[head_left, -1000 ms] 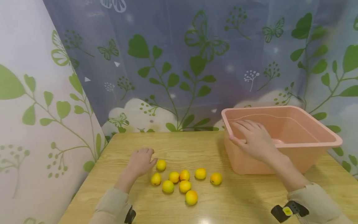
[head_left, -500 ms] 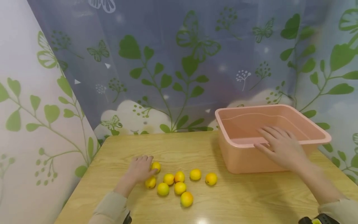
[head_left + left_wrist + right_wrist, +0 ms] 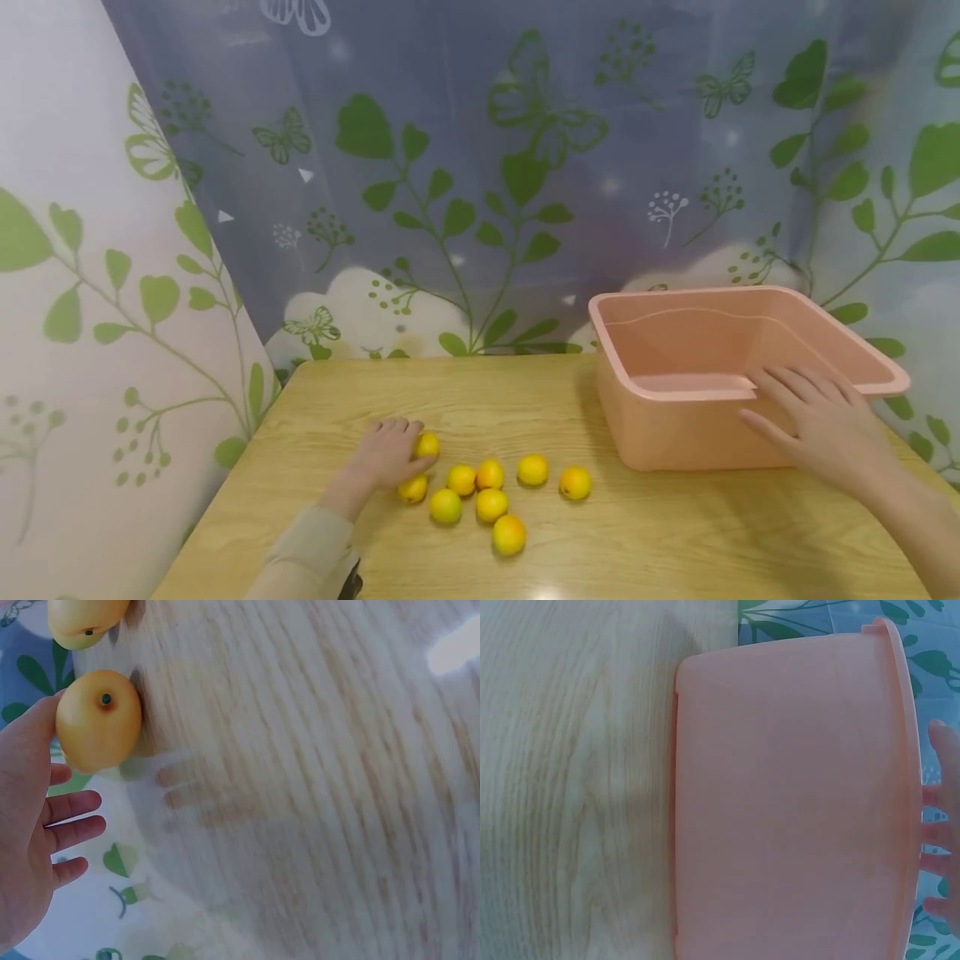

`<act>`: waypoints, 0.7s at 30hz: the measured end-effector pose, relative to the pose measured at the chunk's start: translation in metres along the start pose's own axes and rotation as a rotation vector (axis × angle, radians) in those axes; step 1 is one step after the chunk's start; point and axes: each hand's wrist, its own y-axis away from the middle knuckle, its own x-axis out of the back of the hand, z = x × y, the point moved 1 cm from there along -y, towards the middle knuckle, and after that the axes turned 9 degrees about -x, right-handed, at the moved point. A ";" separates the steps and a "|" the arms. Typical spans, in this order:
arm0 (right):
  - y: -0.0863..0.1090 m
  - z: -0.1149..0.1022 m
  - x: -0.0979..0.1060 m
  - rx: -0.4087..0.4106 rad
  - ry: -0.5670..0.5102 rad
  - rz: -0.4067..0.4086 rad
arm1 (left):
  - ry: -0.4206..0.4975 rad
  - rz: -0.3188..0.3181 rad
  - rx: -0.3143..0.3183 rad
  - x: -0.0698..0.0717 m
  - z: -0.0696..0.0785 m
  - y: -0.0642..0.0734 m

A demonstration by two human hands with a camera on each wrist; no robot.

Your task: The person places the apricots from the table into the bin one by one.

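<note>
Leafy sprigs and butterflies pattern the backdrop (image 3: pixel 450 75) behind a wood-grained table (image 3: pixel 675 542), where nine yellow fruits (image 3: pixel 509 535) lie loosely scattered left of a pink tub (image 3: pixel 697 433). The left hand (image 3: pixel 382 454) is at the far left of the scatter, thumb on the near side and fingers on the far side of the rearmost fruit (image 3: pixel 427 446). Its fingers look loose and spread in the left wrist view, with no closed grip to be seen; whether the skin touches that fruit I cannot tell. The right hand (image 3: pixel 832 425) is released too, fingers extended over the tub's near rim, holding nothing; contact with the rim is unclear.

Each fruit is small and rounded, with a smooth skin and, on the one nearest the left wrist camera, a dark spot in a shallow dimple. I would judge them light, fairly firm and apt to roll if nudged, perhaps a little slippery, and liable to bruise if they are real. A gentle hold across the widest part, thumb opposite two or three fingers, should suit them best. The tub looks like thin, fairly stiff plastic, light for its bulk; its turned-out rim seems the natural place to take hold.
</note>
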 end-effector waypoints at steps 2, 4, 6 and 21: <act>0.003 0.002 0.001 -0.011 0.012 -0.001 | 0.010 -0.004 0.010 -0.001 -0.001 -0.001; 0.006 0.003 0.002 -0.026 0.023 -0.010 | 0.021 -0.008 0.017 -0.002 -0.002 -0.001; 0.008 0.005 0.003 -0.043 0.032 -0.029 | 0.024 -0.014 0.024 -0.003 -0.003 -0.002; 0.020 0.011 -0.001 -0.039 0.050 -0.026 | 0.060 -0.035 0.051 -0.005 0.000 -0.013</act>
